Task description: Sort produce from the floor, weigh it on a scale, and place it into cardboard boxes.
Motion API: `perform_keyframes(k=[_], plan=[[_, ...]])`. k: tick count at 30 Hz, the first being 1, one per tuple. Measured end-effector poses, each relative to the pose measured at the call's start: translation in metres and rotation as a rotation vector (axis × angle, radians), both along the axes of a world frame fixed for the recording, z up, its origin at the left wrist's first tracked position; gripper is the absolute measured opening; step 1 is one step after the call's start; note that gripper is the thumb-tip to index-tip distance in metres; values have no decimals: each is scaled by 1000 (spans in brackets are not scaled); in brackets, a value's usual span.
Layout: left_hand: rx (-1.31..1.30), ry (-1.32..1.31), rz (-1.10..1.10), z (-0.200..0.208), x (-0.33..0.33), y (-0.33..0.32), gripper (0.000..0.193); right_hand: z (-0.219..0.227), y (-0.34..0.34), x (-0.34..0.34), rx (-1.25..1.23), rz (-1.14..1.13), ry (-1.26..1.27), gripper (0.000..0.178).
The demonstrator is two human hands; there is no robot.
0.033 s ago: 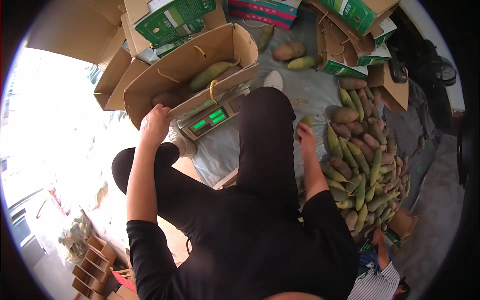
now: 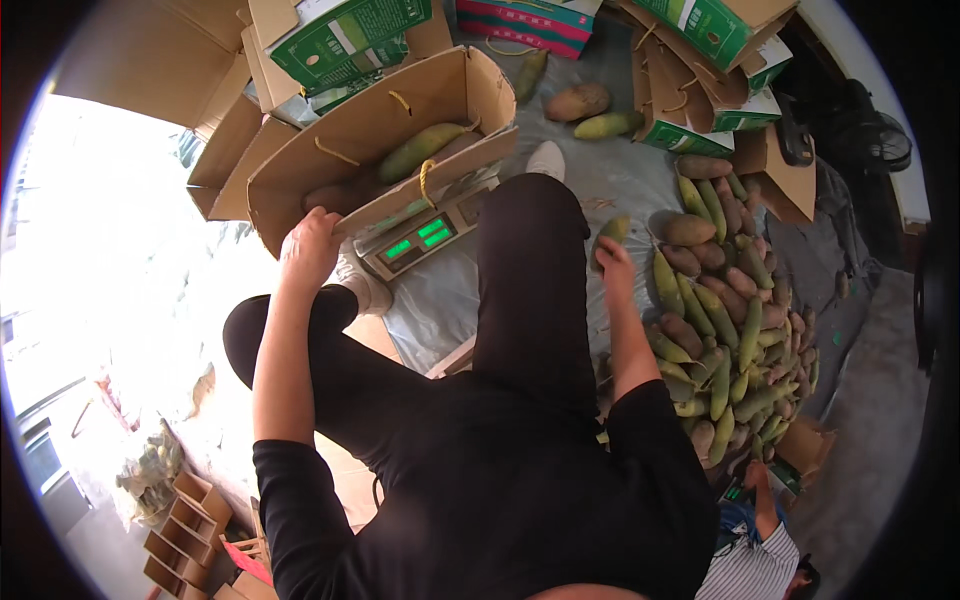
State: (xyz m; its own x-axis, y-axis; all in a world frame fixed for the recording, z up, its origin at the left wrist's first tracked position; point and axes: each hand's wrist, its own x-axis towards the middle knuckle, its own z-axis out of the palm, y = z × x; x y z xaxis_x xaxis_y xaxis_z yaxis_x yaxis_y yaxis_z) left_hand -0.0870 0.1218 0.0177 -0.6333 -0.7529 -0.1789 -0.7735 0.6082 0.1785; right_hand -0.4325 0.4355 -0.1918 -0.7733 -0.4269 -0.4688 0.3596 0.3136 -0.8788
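My left hand (image 2: pixel 311 247) grips the near left corner of an open cardboard gift box (image 2: pixel 375 118) with yellow rope handles. The box rests on a digital scale (image 2: pixel 462 218) with a lit green display. A long green radish (image 2: pixel 418 152) lies inside, with brownish-red roots partly hidden by the near wall. Beyond my right knee, my right hand (image 2: pixel 616 268) is closed around a green radish (image 2: pixel 613 229), whose far end shows past the fingers. That hand is just left of a big pile of green radishes (image 2: pixel 720 385) and brownish-red roots (image 2: pixel 689 230).
Green-printed cartons (image 2: pixel 350 40) stand behind the gift box, and more (image 2: pixel 690 90) at the far right. A pink box (image 2: pixel 525 22) sits between them. Loose roots (image 2: pixel 578 101) lie on the plastic sheet. A black fan (image 2: pixel 880 130) stands far right. Another person (image 2: pixel 750 560) works at lower right.
My right hand has moved slightly away from me with the green radish, and more of the radish shows. My left hand and the gift box have stayed put.
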Motion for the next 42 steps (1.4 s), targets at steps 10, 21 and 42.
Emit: perform_keyframes(k=[10,21,42], plan=[[18,7,-1,1,1,0,22,224,-149,1,-352,529,954,23],[-56,11,-92,-10,7,-5,23,259,-204,52,-571,530,1116,25],[54,-33,-74,-18,14,-16,26,-9,142,24,1014,543,434,21]])
